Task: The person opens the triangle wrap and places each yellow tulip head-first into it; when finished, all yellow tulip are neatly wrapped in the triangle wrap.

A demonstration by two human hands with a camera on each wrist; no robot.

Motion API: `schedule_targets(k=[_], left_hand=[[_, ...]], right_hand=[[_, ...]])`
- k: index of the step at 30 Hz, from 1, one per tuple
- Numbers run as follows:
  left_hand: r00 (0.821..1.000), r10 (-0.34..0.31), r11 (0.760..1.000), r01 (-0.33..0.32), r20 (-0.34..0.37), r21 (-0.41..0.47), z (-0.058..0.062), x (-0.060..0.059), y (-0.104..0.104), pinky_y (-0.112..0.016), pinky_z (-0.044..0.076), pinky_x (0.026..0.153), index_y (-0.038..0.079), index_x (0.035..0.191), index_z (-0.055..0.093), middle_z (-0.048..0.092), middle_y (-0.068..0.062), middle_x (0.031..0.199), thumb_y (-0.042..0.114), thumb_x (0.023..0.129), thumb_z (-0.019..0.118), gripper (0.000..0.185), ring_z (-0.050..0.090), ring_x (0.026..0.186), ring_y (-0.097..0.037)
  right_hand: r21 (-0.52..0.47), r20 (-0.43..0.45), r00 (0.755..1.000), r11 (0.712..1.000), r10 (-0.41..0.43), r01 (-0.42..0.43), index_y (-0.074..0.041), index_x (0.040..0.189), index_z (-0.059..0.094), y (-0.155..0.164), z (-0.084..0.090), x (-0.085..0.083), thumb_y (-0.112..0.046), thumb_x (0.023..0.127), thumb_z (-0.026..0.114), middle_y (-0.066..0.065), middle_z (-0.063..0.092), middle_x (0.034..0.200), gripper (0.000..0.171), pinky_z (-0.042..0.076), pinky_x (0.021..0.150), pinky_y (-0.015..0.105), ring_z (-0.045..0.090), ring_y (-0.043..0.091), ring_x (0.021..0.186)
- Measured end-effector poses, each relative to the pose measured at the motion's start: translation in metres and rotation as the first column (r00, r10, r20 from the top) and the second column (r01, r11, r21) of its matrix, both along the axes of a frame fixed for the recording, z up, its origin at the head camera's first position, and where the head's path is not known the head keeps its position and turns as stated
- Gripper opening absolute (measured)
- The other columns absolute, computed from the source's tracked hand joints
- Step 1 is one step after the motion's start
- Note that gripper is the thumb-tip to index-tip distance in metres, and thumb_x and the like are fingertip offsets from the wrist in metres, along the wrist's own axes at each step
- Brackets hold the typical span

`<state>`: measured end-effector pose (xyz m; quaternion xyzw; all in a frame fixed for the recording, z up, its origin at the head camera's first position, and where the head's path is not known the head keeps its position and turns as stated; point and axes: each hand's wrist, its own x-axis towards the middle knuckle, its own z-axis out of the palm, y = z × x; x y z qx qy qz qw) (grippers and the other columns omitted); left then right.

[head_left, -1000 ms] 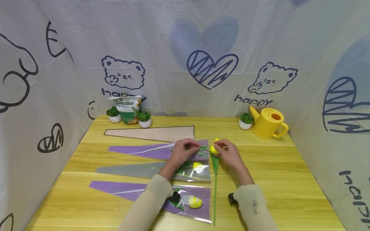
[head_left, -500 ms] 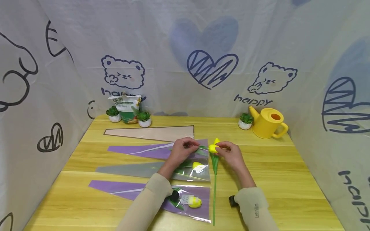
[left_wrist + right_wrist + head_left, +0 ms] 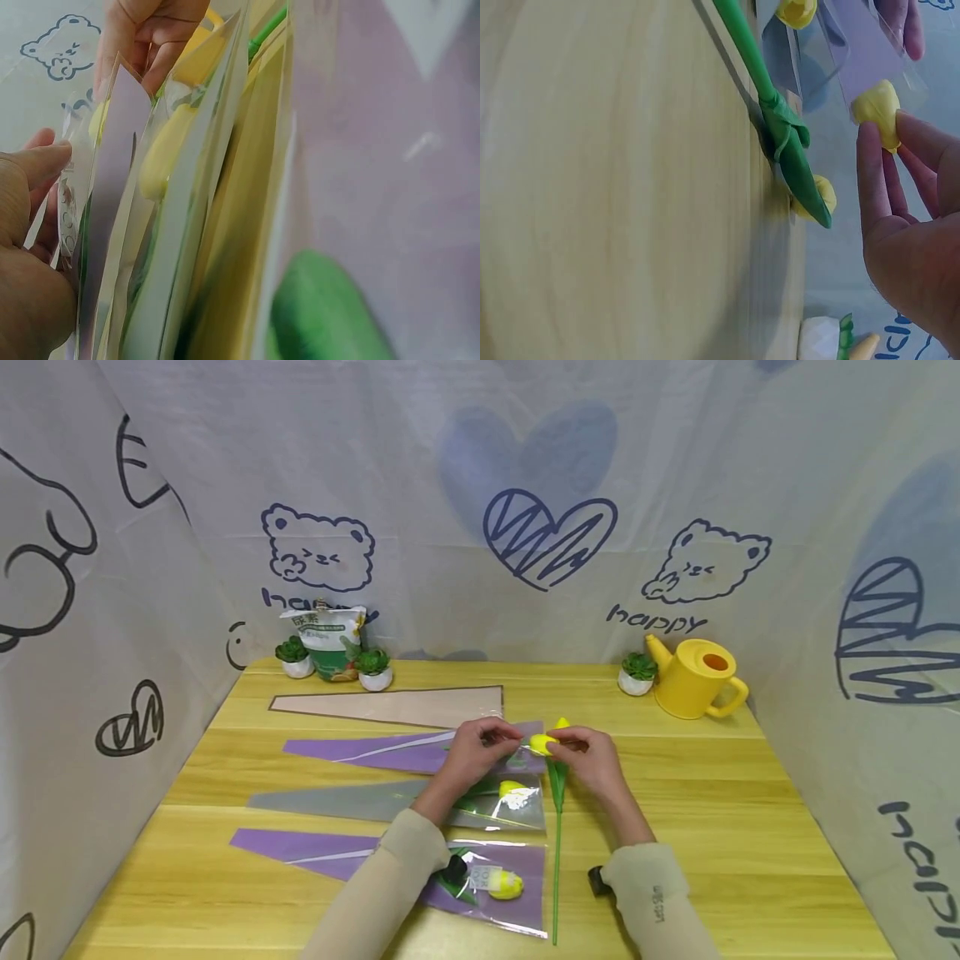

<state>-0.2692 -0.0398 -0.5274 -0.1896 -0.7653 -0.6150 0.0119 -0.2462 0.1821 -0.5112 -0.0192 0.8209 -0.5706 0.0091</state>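
My left hand (image 3: pixel 474 756) pinches the clear film near the wide end of the upper purple flower sleeve (image 3: pixel 360 750). At that sleeve's mouth, my right hand (image 3: pixel 596 764) holds a yellow tulip (image 3: pixel 543 744) by its head, between thumb and fingers. Its leaves and stem lie inside the sleeve, partly hidden by the left hand. In the right wrist view the tulip head (image 3: pixel 877 112) is just at the film's edge. A second tulip lies along the sleeve mouths, its green stem (image 3: pixel 557 868) pointing toward me and its head partly behind the right hand.
Nearer me lie a grey sleeve (image 3: pixel 337 802) and another purple sleeve (image 3: pixel 322 846), each with a yellow tulip inside. A pale pink sleeve (image 3: pixel 405 703) lies farther back. Along the rear stand a bag (image 3: pixel 330 647), small potted plants (image 3: pixel 375 670) and a yellow watering can (image 3: pixel 693 681).
The right hand has shifted left, carrying the tulip head from beside the upper purple sleeve's edge to over its mouth. The left hand stays at the film, nearly still.
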Motion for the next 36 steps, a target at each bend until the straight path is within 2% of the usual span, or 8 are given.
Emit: schedule_targets(k=[6,10,13,16,20,25,30,36], left_hand=[[1.0,-0.004,0.999,0.003,-0.009,-0.032,0.0,0.002,0.001,-0.024,0.051,0.068,0.009,0.1,0.08,0.076,-0.009,0.096,0.009,0.092,0.079,0.008,0.064,0.077,-0.011],[0.998,0.021,0.994,-0.029,-0.067,-0.11,0.0,0.004,-0.002,-0.027,0.051,0.079,0.014,0.103,0.081,0.074,-0.002,0.099,0.015,0.092,0.08,0.011,0.061,0.087,-0.012],[0.992,0.038,0.988,-0.055,-0.12,-0.146,0.001,0.005,-0.009,-0.034,0.053,0.089,0.015,0.107,0.08,0.073,-0.003,0.104,0.016,0.092,0.081,0.016,0.06,0.095,-0.018],[0.991,0.06,0.983,-0.081,-0.123,-0.166,0.003,0.005,-0.021,-0.043,0.056,0.093,0.015,0.11,0.08,0.072,-0.005,0.107,0.014,0.091,0.081,0.019,0.06,0.1,-0.024],[0.991,0.09,0.954,-0.114,-0.098,-0.278,0.006,0.004,-0.036,-0.044,0.055,0.092,0.018,0.112,0.079,0.072,-0.004,0.109,0.015,0.091,0.081,0.022,0.062,0.104,-0.024],[0.994,0.035,0.915,-0.072,-0.1,-0.398,0.008,0.004,-0.046,-0.041,0.056,0.09,0.016,0.114,0.079,0.075,-0.002,0.11,0.017,0.092,0.08,0.022,0.064,0.102,-0.023],[0.992,0.021,0.912,-0.07,-0.124,-0.403,0.005,0.004,-0.046,-0.037,0.054,0.087,0.017,0.109,0.08,0.078,0.001,0.106,0.015,0.091,0.081,0.019,0.064,0.097,-0.019],[0.991,0.062,0.938,-0.099,-0.121,-0.334,0.003,0.004,-0.044,-0.039,0.055,0.088,0.019,0.103,0.081,0.08,0.003,0.1,0.016,0.09,0.082,0.014,0.065,0.094,-0.018]], right_hand=[[0.014,-0.003,1.0,1.0,0.002,-0.002,0.001,0.117,0.075,-0.005,-0.001,0.0,-0.015,0.095,0.077,0.02,0.074,0.112,0.028,0.061,0.08,0.035,0.068,0.011,0.089],[-0.023,0.005,1.0,1.0,0.001,-0.001,0.004,0.118,0.074,-0.006,-0.002,0.0,-0.012,0.095,0.076,0.022,0.074,0.11,0.028,0.062,0.08,0.037,0.07,0.012,0.087],[-0.055,0.015,1.0,0.998,-0.003,0.003,0.004,0.119,0.073,-0.006,-0.002,0.001,-0.012,0.096,0.075,0.022,0.073,0.11,0.028,0.063,0.081,0.038,0.072,0.015,0.085],[-0.068,0.024,1.0,0.998,-0.012,0.014,0.003,0.121,0.073,-0.004,-0.002,0.002,-0.014,0.097,0.075,0.021,0.072,0.112,0.029,0.062,0.081,0.038,0.074,0.021,0.086],[-0.072,0.024,0.999,0.997,-0.021,0.022,0.001,0.123,0.072,0.001,-0.001,0.003,-0.016,0.097,0.075,0.02,0.072,0.116,0.032,0.061,0.083,0.038,0.074,0.027,0.091],[-0.07,0.035,0.999,0.997,-0.017,0.019,0.003,0.124,0.071,0.001,-0.001,0.002,-0.016,0.097,0.074,0.022,0.071,0.115,0.033,0.061,0.081,0.036,0.074,0.027,0.09],[-0.041,0.045,0.999,0.999,-0.024,0.026,0.001,0.122,0.072,-0.001,-0.002,0.002,-0.015,0.097,0.074,0.02,0.072,0.113,0.03,0.061,0.079,0.03,0.073,0.018,0.087],[-0.004,0.029,0.999,0.999,-0.037,0.037,-0.001,0.119,0.074,0.0,-0.002,0.001,-0.015,0.096,0.075,0.016,0.073,0.112,0.026,0.056,0.076,0.023,0.066,0.01,0.086]])
